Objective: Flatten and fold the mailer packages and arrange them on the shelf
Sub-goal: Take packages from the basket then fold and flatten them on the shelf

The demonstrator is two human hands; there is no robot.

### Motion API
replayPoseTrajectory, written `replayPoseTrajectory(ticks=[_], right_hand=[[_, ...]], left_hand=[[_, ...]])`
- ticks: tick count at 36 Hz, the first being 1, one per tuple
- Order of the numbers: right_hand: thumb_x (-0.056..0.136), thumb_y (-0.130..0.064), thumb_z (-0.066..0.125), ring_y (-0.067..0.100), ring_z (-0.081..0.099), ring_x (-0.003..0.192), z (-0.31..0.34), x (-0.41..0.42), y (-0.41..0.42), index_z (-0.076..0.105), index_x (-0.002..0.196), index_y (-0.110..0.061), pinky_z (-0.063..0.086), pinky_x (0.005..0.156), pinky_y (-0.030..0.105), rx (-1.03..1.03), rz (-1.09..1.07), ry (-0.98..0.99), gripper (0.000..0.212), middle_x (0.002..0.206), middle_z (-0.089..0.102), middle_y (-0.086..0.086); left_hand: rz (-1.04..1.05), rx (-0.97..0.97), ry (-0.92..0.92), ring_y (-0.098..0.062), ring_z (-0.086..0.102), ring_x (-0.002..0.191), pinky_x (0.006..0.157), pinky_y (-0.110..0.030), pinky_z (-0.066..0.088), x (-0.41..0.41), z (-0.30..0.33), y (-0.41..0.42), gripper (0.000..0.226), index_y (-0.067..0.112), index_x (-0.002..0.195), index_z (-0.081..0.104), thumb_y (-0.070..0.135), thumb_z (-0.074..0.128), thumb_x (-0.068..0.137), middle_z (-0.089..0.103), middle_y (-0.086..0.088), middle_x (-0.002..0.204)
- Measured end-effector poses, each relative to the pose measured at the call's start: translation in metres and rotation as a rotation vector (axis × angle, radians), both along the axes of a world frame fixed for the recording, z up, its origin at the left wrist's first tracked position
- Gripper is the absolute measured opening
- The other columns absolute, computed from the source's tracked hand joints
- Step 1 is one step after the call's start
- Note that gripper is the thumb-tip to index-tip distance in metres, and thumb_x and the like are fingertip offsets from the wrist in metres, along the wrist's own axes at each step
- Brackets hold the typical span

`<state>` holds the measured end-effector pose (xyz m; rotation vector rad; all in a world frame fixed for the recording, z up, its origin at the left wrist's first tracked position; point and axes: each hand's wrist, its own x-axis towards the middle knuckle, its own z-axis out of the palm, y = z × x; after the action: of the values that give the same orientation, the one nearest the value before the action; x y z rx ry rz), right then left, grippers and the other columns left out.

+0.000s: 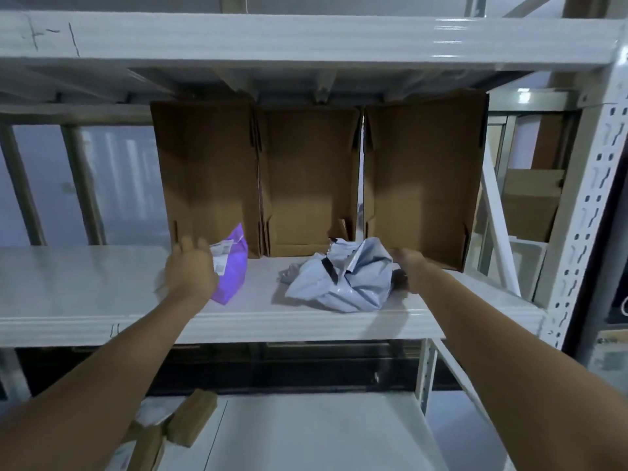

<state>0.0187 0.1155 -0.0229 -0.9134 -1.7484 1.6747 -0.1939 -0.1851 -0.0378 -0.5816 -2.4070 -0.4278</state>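
Crumpled grey mailer (pixel 343 283) and purple mailer (pixel 232 266) on shelf (pixel 85 283): light, limp, slippery film, probably best pinched at edges. Left hand (pixel 190 266) spread open; right hand (pixel 409 270) grip indeterminate.

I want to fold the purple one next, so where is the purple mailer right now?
In the head view, the purple mailer lies on the middle shelf, left of the crumpled grey mailer, beside the left hand.

The white metal shelf (pixel 102 287) carries three open cardboard boxes (pixel 311 178) along its back; before them lie a purple mailer (pixel 232 266) and a crumpled grey mailer (pixel 346 277).
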Motion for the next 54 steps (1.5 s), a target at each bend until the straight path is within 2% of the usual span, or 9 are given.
replayPoseTrajectory(ticks=[4,8,15,19,21,24,35,46,54], right_hand=[[0.096,-0.030,0.053,0.028,0.048,0.099,0.009,0.010,-0.003,0.049,0.126,-0.006,0.046,0.097,0.044,0.070,-0.198,-0.101,0.039,0.130,0.052,0.018],[0.088,-0.046,0.061,0.027,0.053,0.102,0.013,0.018,-0.024,0.044,0.136,-0.009,0.046,0.083,0.039,0.125,-0.227,-0.047,0.062,0.124,0.055,0.012],[0.076,-0.068,0.063,0.031,0.043,0.132,0.022,0.027,-0.065,0.038,0.145,-0.012,0.041,0.100,0.044,0.288,-0.044,-0.070,0.092,0.148,0.039,0.009],[0.070,-0.047,0.078,0.023,0.059,0.095,0.028,0.032,-0.065,0.067,0.099,-0.001,0.045,0.070,0.027,0.445,0.044,-0.111,0.056,0.097,0.060,0.007],[0.075,-0.026,0.080,0.022,0.055,0.079,0.026,0.033,-0.059,0.064,0.077,-0.003,0.041,0.064,0.028,0.471,0.050,-0.116,0.028,0.078,0.055,0.008],[0.081,-0.013,0.076,0.018,0.050,0.066,0.023,0.037,-0.047,0.056,0.061,-0.008,0.038,0.060,0.026,0.514,0.075,-0.065,0.028,0.065,0.050,0.005],[0.083,-0.015,0.072,0.023,0.063,0.074,-0.008,0.051,0.000,0.066,0.076,-0.012,0.052,0.067,0.037,0.867,-0.051,-0.027,0.009,0.076,0.067,0.002],[0.088,-0.004,0.056,0.013,0.041,0.056,0.011,0.065,-0.003,0.052,0.074,-0.011,0.034,0.050,0.021,0.563,0.397,-0.320,0.016,0.064,0.049,0.006],[0.088,-0.008,0.058,0.012,0.037,0.053,0.018,0.070,-0.005,0.054,0.070,-0.013,0.029,0.052,0.020,0.433,0.701,-0.782,0.019,0.056,0.049,-0.001]], left_hand=[[-0.295,0.232,0.106,-0.039,0.055,0.086,0.066,-0.044,0.046,0.030,0.017,0.021,0.014,0.002,0.089,0.056,-0.002,0.053,0.076,0.055,-0.021,0.097],[-0.482,0.217,-0.287,-0.035,0.060,0.096,0.076,-0.040,0.047,0.073,0.026,0.055,0.017,0.004,0.092,0.057,0.018,0.048,0.090,0.065,-0.018,0.097],[-0.577,0.293,-0.949,-0.036,0.058,0.110,0.089,-0.034,0.046,0.094,0.015,0.084,0.051,0.010,0.119,0.061,0.049,0.051,0.088,0.062,-0.015,0.120],[-0.636,0.344,-1.129,-0.028,0.056,0.051,0.046,-0.025,0.036,0.095,0.022,0.083,0.048,0.003,0.112,0.058,0.045,0.055,0.089,0.062,-0.021,0.069],[-0.642,0.320,-1.075,-0.021,0.050,0.040,0.038,-0.020,0.030,0.095,0.023,0.081,0.033,0.005,0.102,0.059,0.036,0.060,0.091,0.059,-0.015,0.068],[-0.733,0.359,-1.108,-0.007,0.047,0.029,0.031,-0.014,0.027,0.099,0.025,0.078,0.019,0.008,0.082,0.055,0.022,0.059,0.095,0.055,-0.008,0.065],[-0.605,0.655,-0.923,-0.013,0.024,0.050,0.031,-0.012,0.017,0.082,0.010,0.092,0.029,0.012,0.073,0.037,0.008,0.053,0.097,0.033,-0.005,0.061],[-0.601,0.234,-1.216,-0.008,0.036,0.045,0.033,-0.016,0.024,0.068,0.030,0.063,0.016,0.009,0.081,0.049,0.007,0.061,0.092,0.041,-0.003,0.064],[-0.548,-0.431,-1.279,-0.006,0.024,0.033,0.034,-0.016,0.016,0.067,0.042,0.050,0.037,0.015,0.064,0.038,0.009,0.063,0.090,0.034,0.003,0.041]])
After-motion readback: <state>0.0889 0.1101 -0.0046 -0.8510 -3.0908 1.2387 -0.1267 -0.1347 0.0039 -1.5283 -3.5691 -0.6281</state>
